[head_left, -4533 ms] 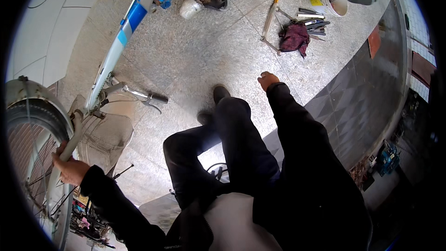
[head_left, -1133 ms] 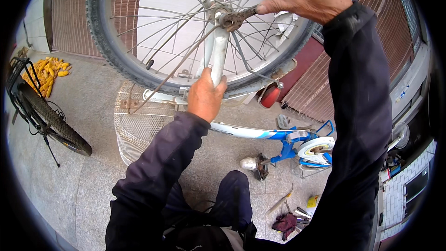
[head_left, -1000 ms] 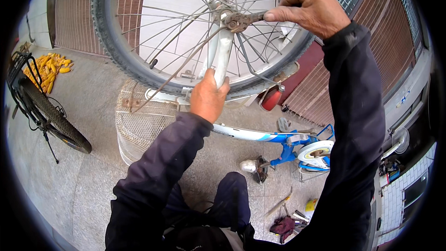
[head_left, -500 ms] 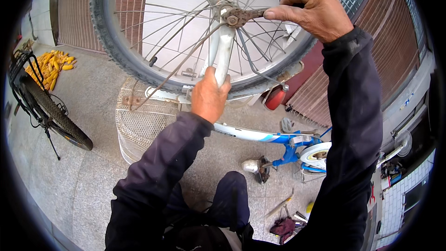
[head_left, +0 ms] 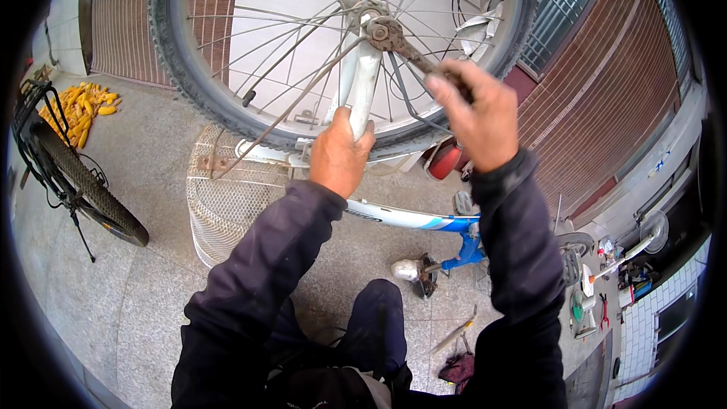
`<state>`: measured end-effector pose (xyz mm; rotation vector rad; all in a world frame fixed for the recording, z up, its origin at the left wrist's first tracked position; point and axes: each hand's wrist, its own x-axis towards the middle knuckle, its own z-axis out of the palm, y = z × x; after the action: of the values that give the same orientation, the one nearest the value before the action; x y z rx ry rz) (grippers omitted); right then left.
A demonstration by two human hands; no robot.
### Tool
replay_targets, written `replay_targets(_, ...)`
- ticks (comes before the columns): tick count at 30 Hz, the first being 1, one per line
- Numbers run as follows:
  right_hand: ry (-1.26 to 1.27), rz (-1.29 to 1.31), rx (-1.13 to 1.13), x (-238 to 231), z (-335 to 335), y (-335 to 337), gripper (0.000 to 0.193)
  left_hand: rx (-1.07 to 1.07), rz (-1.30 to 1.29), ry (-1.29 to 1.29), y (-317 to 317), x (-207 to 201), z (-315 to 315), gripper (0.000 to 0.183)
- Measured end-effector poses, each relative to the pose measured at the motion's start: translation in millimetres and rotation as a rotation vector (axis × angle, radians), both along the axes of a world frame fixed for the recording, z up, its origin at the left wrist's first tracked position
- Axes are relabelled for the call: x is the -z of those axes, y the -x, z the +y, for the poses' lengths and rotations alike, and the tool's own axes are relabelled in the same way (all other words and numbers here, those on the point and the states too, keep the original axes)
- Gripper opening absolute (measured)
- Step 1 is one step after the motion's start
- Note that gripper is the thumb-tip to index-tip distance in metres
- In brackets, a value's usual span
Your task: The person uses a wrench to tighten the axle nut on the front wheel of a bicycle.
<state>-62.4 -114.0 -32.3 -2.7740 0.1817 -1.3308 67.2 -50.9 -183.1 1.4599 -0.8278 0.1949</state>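
Note:
A white and blue bicycle stands upside down, its front wheel [head_left: 168,42] raised before me. My left hand [head_left: 338,157] is closed round the white fork leg [head_left: 366,79], below the axle. In my right hand [head_left: 485,117] is the handle of a rusty wrench [head_left: 409,51], the fingers wrapped about its end. The wrench's head sits on the axle nut at the hub and covers much of it. From there the handle slants down to the right across the spokes. A thin rusty stay [head_left: 295,102] runs from the axle toward the wire basket [head_left: 235,197].
To the left, another bicycle [head_left: 87,182] stands near a heap of corn cobs [head_left: 82,110]. A red bell-shaped part [head_left: 444,160] hangs beside the tyre. Tools and a dark red cloth [head_left: 457,369] lie on the floor at lower right. A brown slatted shutter [head_left: 606,98] is at right.
My right hand has swung down and toward me with the wrench, turning its handle from nearly level to a downward slant. My left hand keeps its place on the fork.

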Motion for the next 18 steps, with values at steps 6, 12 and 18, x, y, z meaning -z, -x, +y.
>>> replay_targets(6,-0.101,-0.041,0.010,91.4,30.1,-11.1,0.024,0.121,-0.035,-0.012,-5.9,2.9,4.0,0.032)
replay_targets(12,-0.692,0.006,-0.195,103.7,68.3,-23.3,0.019,0.349,-0.180,0.018,-18.2,37.0,15.7,0.018)
replay_targets(18,-1.123,0.210,-0.667,92.6,69.9,-44.3,0.035,0.469,-0.168,0.062,0.4,71.3,22.2,0.035)
